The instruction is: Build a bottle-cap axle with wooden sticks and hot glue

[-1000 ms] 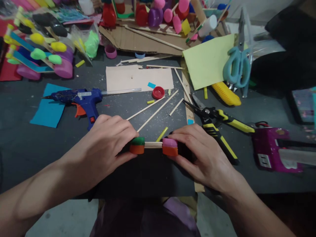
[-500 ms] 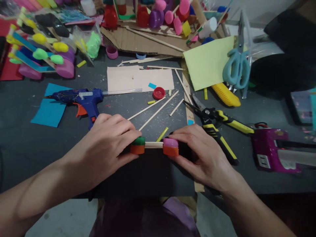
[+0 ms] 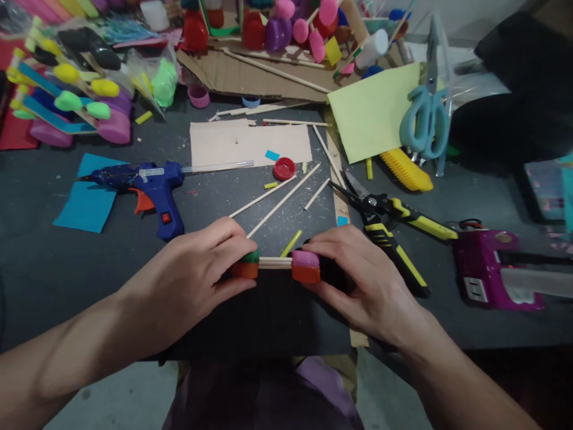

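Observation:
My left hand (image 3: 208, 263) is closed around a green and orange pair of bottle caps (image 3: 246, 264) near the table's front edge. Opposite it, my right hand (image 3: 353, 275) pinches a pink and orange pair of bottle caps (image 3: 306, 267). Thin wooden sticks (image 3: 275, 263) span the gap and join the two pairs. Fingers partly cover the outer sides of both pairs. Beyond my left hand lies a blue glue gun (image 3: 163, 191) with a clear glue stick in its back. Black and yellow pliers-like cutters (image 3: 373, 206) rest past my right hand.
A red cap (image 3: 284, 169) and loose sticks (image 3: 286, 197) lie ahead. Blue scissors (image 3: 425, 119) and a yellow-handled cutter (image 3: 407, 170) are at the right, beyond a purple power box (image 3: 487, 269). Coloured cap-and-stick models (image 3: 71, 101) stand at the back left.
The view has shifted slightly. My left hand's fingers have moved further over the green and orange caps; my right hand keeps its grip.

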Demonstrator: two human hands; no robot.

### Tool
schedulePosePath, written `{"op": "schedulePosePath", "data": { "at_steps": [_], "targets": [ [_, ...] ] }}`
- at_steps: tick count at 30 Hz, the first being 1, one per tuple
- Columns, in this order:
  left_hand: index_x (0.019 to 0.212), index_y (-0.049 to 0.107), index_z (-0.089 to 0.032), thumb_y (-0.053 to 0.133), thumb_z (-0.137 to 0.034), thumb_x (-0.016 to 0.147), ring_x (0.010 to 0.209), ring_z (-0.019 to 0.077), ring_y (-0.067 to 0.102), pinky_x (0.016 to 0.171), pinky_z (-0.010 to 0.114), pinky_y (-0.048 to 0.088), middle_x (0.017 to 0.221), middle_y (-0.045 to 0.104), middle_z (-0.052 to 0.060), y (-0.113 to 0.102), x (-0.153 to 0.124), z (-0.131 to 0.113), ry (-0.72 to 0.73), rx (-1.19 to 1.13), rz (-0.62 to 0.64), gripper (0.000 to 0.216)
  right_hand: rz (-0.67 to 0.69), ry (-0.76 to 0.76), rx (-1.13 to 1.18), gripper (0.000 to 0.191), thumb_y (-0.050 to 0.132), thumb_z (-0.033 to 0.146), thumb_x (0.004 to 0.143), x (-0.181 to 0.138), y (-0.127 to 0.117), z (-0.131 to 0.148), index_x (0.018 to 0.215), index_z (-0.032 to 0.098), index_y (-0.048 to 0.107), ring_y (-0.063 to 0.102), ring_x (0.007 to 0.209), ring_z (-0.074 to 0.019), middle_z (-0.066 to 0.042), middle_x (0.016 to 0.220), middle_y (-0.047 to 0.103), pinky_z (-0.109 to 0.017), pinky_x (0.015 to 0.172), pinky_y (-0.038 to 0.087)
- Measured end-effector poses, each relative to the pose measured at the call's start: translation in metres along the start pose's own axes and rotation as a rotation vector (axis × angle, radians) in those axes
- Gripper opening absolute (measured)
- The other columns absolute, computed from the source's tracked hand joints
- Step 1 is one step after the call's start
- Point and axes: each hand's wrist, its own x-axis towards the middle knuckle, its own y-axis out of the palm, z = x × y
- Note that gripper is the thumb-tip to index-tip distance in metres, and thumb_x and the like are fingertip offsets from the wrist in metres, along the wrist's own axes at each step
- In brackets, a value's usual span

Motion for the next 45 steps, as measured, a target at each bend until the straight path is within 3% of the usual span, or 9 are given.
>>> {"op": "schedulePosePath", "data": {
  "at_steps": [6, 13, 17, 27, 34, 40, 45],
  "targets": [
    [0.092, 0.062, -0.018, 0.051, -0.033, 0.100, 0.085, 0.0202, 0.061, 0.074, 0.034, 0.054, 0.094, 0.062, 0.004, 0.002, 0.000, -0.003, 0.018, 0.085, -0.013, 0.020, -0.010, 0.013, 0.018, 0.025, 0.068, 0.021, 0.091, 0.001, 0.000, 0.001, 0.115, 0.023, 0.061, 0.064, 0.096, -0.0240, -0.008, 0.104, 0.070, -0.041, 0.084, 0.054],
    [0.103, 0.064, -0.020, 0.050, -0.034, 0.101, 0.089, 0.0196, 0.060, 0.081, 0.035, 0.052, 0.096, 0.063, 0.003, 0.003, -0.001, -0.003, -0.035, 0.055, 0.039, 0.020, -0.015, 0.029, 0.030, 0.025, 0.067, 0.021, 0.091, 0.001, 0.001, 0.001, 0.115, 0.024, 0.062, 0.066, 0.095, -0.0237, -0.007, 0.104, 0.071, -0.040, 0.083, 0.054],
    [0.106, 0.063, -0.021, 0.051, -0.034, 0.100, 0.089, 0.0201, 0.059, 0.082, 0.035, 0.051, 0.095, 0.062, 0.003, 0.004, -0.002, -0.003, -0.031, 0.071, 0.004, 0.019, -0.020, 0.028, 0.037, 0.025, 0.069, 0.020, 0.090, 0.000, 0.002, 0.001, 0.114, 0.022, 0.062, 0.065, 0.095, -0.0232, -0.007, 0.104, 0.071, -0.040, 0.084, 0.053],
    [0.100, 0.061, -0.018, 0.058, -0.030, 0.097, 0.084, 0.0208, 0.061, 0.071, 0.033, 0.048, 0.092, 0.063, 0.004, 0.002, 0.001, -0.003, 0.014, 0.109, -0.016, 0.013, -0.008, 0.034, 0.026, 0.023, 0.067, 0.021, 0.092, 0.002, 0.001, 0.002, 0.114, 0.023, 0.061, 0.065, 0.094, -0.0232, -0.007, 0.103, 0.071, -0.041, 0.083, 0.054],
    [0.114, 0.059, -0.016, 0.068, -0.040, 0.090, 0.090, 0.0280, 0.060, 0.072, 0.040, 0.041, 0.107, 0.067, 0.009, -0.003, 0.006, -0.008, 0.062, 0.204, -0.065, 0.035, 0.002, 0.028, -0.008, 0.025, 0.068, 0.023, 0.091, 0.003, 0.002, 0.002, 0.115, 0.022, 0.060, 0.063, 0.095, -0.0236, -0.007, 0.103, 0.070, -0.042, 0.085, 0.052],
    [0.107, 0.063, -0.014, 0.055, -0.025, 0.097, 0.095, 0.0299, 0.059, 0.077, 0.044, 0.036, 0.103, 0.069, 0.010, 0.007, 0.018, -0.024, 0.101, 0.311, -0.111, 0.017, -0.008, 0.002, -0.001, 0.024, 0.069, 0.022, 0.091, 0.001, 0.004, 0.001, 0.113, 0.020, 0.060, 0.062, 0.094, -0.0231, -0.007, 0.103, 0.069, -0.041, 0.085, 0.050],
    [0.100, 0.064, -0.015, 0.050, -0.019, 0.100, 0.094, 0.0265, 0.059, 0.077, 0.043, 0.033, 0.092, 0.070, 0.007, 0.015, 0.024, -0.027, 0.075, 0.325, -0.112, 0.015, -0.017, -0.017, 0.013, 0.024, 0.069, 0.021, 0.091, 0.001, 0.005, 0.001, 0.112, 0.019, 0.060, 0.062, 0.094, -0.0222, -0.007, 0.102, 0.069, -0.039, 0.085, 0.050]
  ]
}}
